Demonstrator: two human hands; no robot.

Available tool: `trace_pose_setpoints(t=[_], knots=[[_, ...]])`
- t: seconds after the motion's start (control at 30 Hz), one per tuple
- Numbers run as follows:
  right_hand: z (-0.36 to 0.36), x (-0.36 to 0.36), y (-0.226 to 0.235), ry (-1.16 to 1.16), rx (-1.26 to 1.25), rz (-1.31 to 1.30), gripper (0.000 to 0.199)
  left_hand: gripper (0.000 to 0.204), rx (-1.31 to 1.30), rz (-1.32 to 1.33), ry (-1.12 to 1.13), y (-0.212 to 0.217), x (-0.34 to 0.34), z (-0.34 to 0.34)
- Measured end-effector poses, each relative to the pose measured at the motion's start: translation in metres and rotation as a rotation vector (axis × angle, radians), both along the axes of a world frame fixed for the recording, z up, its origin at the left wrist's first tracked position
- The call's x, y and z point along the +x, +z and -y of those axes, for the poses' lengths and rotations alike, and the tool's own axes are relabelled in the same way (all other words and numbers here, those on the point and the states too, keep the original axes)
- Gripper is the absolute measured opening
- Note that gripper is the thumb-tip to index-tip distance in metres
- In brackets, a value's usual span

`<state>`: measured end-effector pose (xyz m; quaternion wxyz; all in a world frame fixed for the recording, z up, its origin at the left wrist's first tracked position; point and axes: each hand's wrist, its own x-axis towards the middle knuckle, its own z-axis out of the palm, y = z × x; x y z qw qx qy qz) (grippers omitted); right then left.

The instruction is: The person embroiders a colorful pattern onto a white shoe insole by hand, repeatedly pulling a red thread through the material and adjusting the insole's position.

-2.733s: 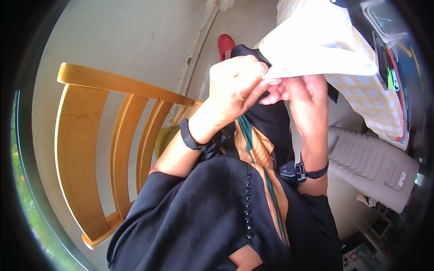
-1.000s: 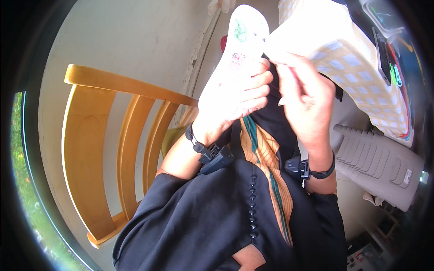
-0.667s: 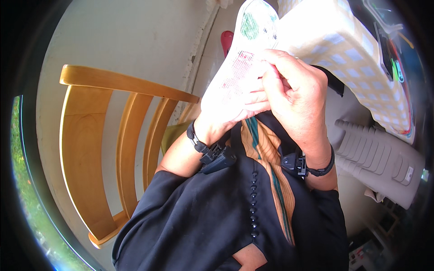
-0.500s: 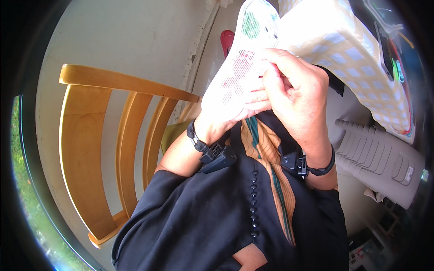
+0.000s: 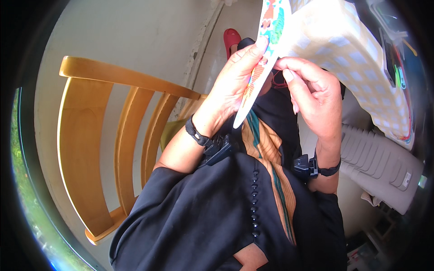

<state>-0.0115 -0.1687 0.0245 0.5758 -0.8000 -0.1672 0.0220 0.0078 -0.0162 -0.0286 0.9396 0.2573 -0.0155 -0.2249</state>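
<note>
Since the earlier frame, the flat white piece of cloth with colourful stitched figures has turned edge-on toward the camera, so its patterned face now shows only as a narrow strip, and the right hand has drawn back a little from it. Her left hand grips the cloth from the left, fingers stretched up along its edge with the thumb behind. Just to the right, the right hand is closed in a pinch, fingertips together at the cloth's edge where a thin red thread hangs; whether a needle sits in the pinch cannot be told. Both wrists carry black bands. The cloth is held up in front of the chest, above the lap of a black buttoned garment with an orange and green stripe. A yellow wooden slat-back chair stands at left, and a table with a pale yellow checked cover lies at upper right, with a white ribbed heater beneath it.
</note>
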Motion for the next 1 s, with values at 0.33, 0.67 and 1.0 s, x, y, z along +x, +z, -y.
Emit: trace_pose_setpoints(t=[0.33,0.67,1.0], knots=[[0.002,0.005,-0.037,0.057,0.391,-0.254,0.016,0.022,0.262,0.198,0.192,-0.006,0.001,0.005],[-0.005,0.007,-0.041,-0.052,0.322,-0.087,0.030,0.024,0.414,0.296,0.312,-0.010,0.002,0.003],[-0.015,0.015,-0.043,-0.203,-0.444,0.883,0.017,0.029,0.468,0.298,0.359,-0.015,0.003,0.009]])
